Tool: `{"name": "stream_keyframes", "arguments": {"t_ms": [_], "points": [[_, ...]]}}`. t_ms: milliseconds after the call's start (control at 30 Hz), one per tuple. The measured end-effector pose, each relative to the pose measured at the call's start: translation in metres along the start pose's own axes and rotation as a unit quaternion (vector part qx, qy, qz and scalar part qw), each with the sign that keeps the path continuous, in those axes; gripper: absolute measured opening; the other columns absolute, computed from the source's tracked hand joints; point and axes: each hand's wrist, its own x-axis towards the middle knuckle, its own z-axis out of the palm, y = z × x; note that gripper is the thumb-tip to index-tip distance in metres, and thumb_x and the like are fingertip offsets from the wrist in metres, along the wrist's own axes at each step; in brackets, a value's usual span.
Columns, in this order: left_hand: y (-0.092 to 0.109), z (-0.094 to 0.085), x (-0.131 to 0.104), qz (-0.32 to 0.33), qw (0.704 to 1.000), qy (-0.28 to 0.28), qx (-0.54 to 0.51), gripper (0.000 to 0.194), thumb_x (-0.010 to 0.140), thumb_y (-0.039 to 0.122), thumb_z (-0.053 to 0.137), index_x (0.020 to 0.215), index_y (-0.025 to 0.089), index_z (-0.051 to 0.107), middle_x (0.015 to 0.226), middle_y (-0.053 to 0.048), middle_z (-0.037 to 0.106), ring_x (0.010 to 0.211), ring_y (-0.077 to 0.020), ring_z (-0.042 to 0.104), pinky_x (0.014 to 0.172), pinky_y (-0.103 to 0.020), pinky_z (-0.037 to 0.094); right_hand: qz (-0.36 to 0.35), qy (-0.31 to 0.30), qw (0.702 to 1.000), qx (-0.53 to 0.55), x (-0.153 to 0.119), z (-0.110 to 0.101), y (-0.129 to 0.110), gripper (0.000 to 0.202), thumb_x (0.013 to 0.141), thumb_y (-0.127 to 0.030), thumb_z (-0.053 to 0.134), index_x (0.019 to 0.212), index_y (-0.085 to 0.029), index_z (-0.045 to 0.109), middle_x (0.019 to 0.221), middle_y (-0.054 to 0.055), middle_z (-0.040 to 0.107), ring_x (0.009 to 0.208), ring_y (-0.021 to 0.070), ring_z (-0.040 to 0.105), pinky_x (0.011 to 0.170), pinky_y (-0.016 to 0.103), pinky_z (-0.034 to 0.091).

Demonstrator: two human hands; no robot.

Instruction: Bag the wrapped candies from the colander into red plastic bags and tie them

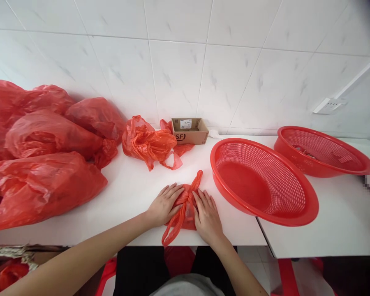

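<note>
A small red plastic bag lies on the white table right in front of me, with a knot on top. One loop of its handles points away from me and another hangs toward the table's front edge. My left hand rests flat against the bag's left side, fingers stretched over it. On the opposite side, my right hand lies with its fingers extended along the bag. Both hands touch the bag without wrapping round it. What is inside the bag cannot be made out.
Large filled red bags are heaped at the left. Crumpled red bags lie behind my hands, beside a small open cardboard box. Right of me stands a red plastic basket; a second basket behind it holds small items.
</note>
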Motion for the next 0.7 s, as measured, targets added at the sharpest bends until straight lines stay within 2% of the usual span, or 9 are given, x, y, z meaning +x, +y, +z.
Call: {"name": "stream_keyframes", "arguments": {"t_ms": [67,133,233,333,433,500,567,633,700], "points": [[0.002,-0.013,-0.003,0.01,1.0,-0.009,-0.014,0.066,0.091,0.031,0.051,0.15,0.021,0.025,0.154,-0.011,0.033,0.143,-0.0286,0.026,0.114,-0.049,0.031,0.002,0.021,0.998,0.052,0.0,-0.001,0.003,0.046,0.096,-0.027,0.037,0.141,-0.019,0.046,0.146,0.008,0.046,0.14,0.0273,0.032,0.114,0.051,0.027],[0.005,-0.029,-0.007,0.047,0.998,-0.035,-0.021,0.075,0.084,0.024,0.06,0.15,0.031,0.025,0.158,-0.006,0.023,0.144,-0.0296,0.022,0.113,-0.048,0.033,0.025,0.046,0.992,0.119,0.001,-0.005,0.006,0.043,0.097,-0.032,0.038,0.137,-0.021,0.05,0.139,0.008,0.053,0.135,0.0254,0.04,0.112,0.048,0.031],[0.012,-0.044,-0.013,0.138,0.988,-0.074,-0.012,0.08,0.074,0.01,0.064,0.142,0.044,0.039,0.161,0.001,0.01,0.146,-0.0334,0.015,0.115,-0.054,0.024,0.085,0.067,0.971,0.214,0.013,-0.011,0.01,0.043,0.097,-0.04,0.038,0.134,-0.022,0.051,0.132,0.009,0.058,0.124,0.0234,0.052,0.105,0.042,0.041],[0.017,-0.043,-0.017,0.177,0.981,-0.08,-0.005,0.071,0.075,0.009,0.065,0.135,0.045,0.049,0.162,0.001,0.009,0.146,-0.0353,0.013,0.115,-0.058,0.019,0.139,0.038,0.961,0.235,0.039,-0.014,0.012,0.048,0.096,-0.046,0.037,0.136,-0.022,0.044,0.127,0.011,0.061,0.115,0.0227,0.058,0.093,0.037,0.048],[0.022,-0.039,-0.016,0.169,0.983,-0.07,-0.01,0.053,0.079,0.011,0.063,0.124,0.041,0.062,0.16,-0.001,0.017,0.146,-0.0363,0.013,0.114,-0.059,0.021,0.169,-0.002,0.966,0.196,0.072,-0.009,0.012,0.053,0.091,-0.05,0.045,0.136,-0.022,0.041,0.107,0.009,0.068,0.096,0.0239,0.065,0.077,0.035,0.05],[0.029,-0.04,-0.016,0.16,0.984,-0.068,-0.029,0.047,0.08,0.009,0.061,0.118,0.037,0.067,0.158,-0.002,0.023,0.146,-0.0355,0.012,0.115,-0.057,0.021,0.17,-0.017,0.969,0.18,0.093,-0.003,0.011,0.053,0.087,-0.047,0.055,0.132,-0.022,0.045,0.093,0.006,0.069,0.081,0.0229,0.066,0.069,0.032,0.048],[0.037,-0.045,-0.019,0.143,0.985,-0.076,-0.063,0.047,0.08,0.006,0.059,0.116,0.034,0.068,0.157,-0.003,0.025,0.147,-0.0337,0.01,0.116,-0.055,0.019,0.161,-0.029,0.972,0.167,0.109,0.004,0.01,0.039,0.085,-0.04,0.058,0.119,-0.021,0.054,0.086,0.004,0.069,0.074,0.0208,0.064,0.065,0.028,0.044],[0.044,-0.05,-0.024,0.112,0.984,-0.094,-0.105,0.044,0.081,0.005,0.056,0.114,0.032,0.069,0.157,-0.002,0.026,0.147,-0.0314,0.011,0.117,-0.053,0.02,0.148,-0.035,0.977,0.152,0.118,0.011,0.01,0.017,0.087,-0.032,0.053,0.099,-0.021,0.061,0.082,0.003,0.069,0.073,0.0194,0.062,0.063,0.026,0.041],[0.05,-0.053,-0.032,0.074,0.98,-0.117,-0.14,0.039,0.084,0.005,0.052,0.108,0.029,0.071,0.158,-0.001,0.026,0.147,-0.0303,0.013,0.117,-0.05,0.024,0.135,-0.033,0.981,0.135,0.12,0.015,0.008,0.017,0.091,-0.026,0.047,0.086,-0.021,0.062,0.08,0.004,0.068,0.074,0.0192,0.061,0.064,0.026,0.038]]}}
